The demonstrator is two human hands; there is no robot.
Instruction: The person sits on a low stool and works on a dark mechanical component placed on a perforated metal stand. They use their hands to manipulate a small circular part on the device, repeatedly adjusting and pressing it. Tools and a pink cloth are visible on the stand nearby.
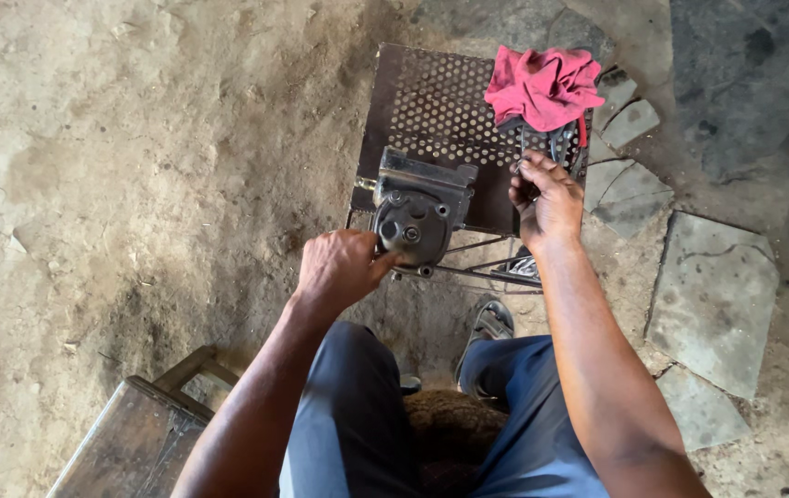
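Observation:
A dark, greasy metal machine part (418,214) with a round bolted face stands at the near edge of a perforated metal stand (431,106). My left hand (341,267) grips its lower left side. My right hand (547,195) reaches to the stand's right side and closes on a small dark tool or metal piece among a pile of metal tools (556,143); what exactly it holds is hard to tell. A crumpled red rag (542,85) lies on the pile, just beyond my right hand.
The stand sits on a dirt floor, with flat stone slabs (712,295) to the right. A wooden bench (136,433) is at the lower left. My knees in blue trousers and a sandalled foot (488,323) are below the stand.

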